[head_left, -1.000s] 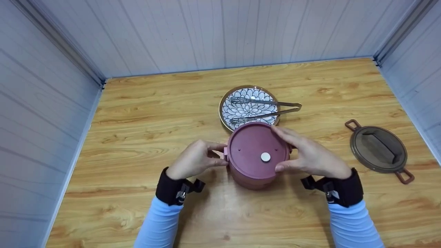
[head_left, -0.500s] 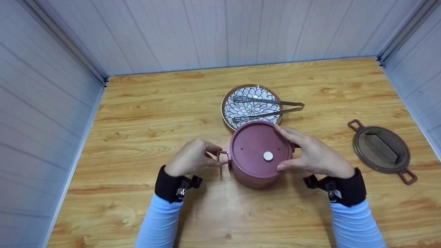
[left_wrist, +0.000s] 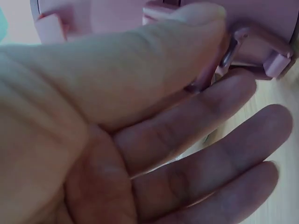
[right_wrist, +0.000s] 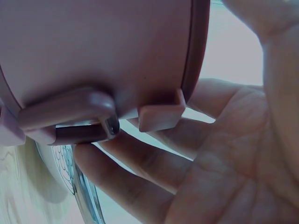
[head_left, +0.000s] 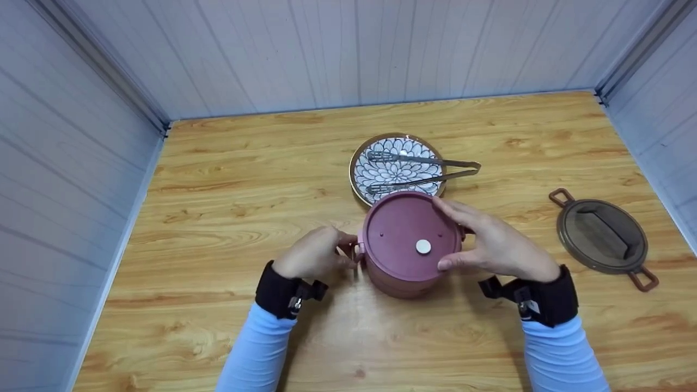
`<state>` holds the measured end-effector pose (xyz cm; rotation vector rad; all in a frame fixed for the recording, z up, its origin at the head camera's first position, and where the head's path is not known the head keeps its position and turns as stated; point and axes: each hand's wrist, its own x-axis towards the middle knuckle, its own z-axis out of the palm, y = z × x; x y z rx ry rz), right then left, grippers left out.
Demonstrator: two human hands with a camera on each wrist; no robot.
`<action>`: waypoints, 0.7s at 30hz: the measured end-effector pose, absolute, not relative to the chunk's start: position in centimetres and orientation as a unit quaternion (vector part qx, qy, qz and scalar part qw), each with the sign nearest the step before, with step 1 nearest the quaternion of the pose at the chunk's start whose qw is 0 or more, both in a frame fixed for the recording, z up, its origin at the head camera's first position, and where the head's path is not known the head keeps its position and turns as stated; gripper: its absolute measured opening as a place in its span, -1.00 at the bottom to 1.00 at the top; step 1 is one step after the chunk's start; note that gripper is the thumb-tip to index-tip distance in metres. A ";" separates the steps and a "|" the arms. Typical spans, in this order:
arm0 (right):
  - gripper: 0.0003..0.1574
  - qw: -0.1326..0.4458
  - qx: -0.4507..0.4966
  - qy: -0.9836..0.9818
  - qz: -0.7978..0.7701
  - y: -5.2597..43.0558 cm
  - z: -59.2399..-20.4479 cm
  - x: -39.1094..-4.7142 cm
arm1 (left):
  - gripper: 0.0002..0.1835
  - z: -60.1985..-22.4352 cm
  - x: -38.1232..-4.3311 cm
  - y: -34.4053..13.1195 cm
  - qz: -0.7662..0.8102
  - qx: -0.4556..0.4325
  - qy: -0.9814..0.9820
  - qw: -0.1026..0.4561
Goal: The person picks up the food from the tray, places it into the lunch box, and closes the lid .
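Note:
A maroon lidded pot [head_left: 408,234] with a small white knob [head_left: 423,246] stands in the middle of the table. My left hand [head_left: 318,253] is at its left side. In the left wrist view, the thumb and index finger pinch the pot's hinged loop handle [left_wrist: 261,39], while the other fingers extend below it. My right hand [head_left: 484,239] holds the pot's right side, thumb at the lid's front edge and fingers at the back. Close up, those fingers [right_wrist: 126,186] spread beside a second loop handle [right_wrist: 70,112] and a square clip [right_wrist: 161,112].
Behind the pot, a petal-patterned plate [head_left: 375,171] with a brown rim bears metal tongs [head_left: 457,169], whose joined end sticks out to the right. A dark round lid [head_left: 599,234] with two brown loops lies on the right. Panelled walls [head_left: 381,49] enclose the table.
My left hand has moved right, closer to the pot. Its loop handle, sticking outward half a second ago, is now mostly behind my fingers. The right hand keeps its place on the pot.

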<state>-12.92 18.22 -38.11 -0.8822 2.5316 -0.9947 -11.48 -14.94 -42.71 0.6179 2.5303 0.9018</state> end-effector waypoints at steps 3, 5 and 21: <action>0.41 0.141 -0.310 0.875 -0.345 18.2 -38.1 -13.0 | -0.74 -42.8 -11.4 -14.9 0.320 0.231 0.897 0.198; 0.42 0.141 -0.312 0.874 -0.344 18.3 -38.1 -13.0 | -0.76 -42.8 -11.4 -14.9 0.322 0.236 0.895 0.200; 0.43 0.134 -0.311 0.890 -0.304 18.7 -37.5 -12.4 | -0.64 -43.2 -11.9 -14.9 0.326 0.237 0.894 0.193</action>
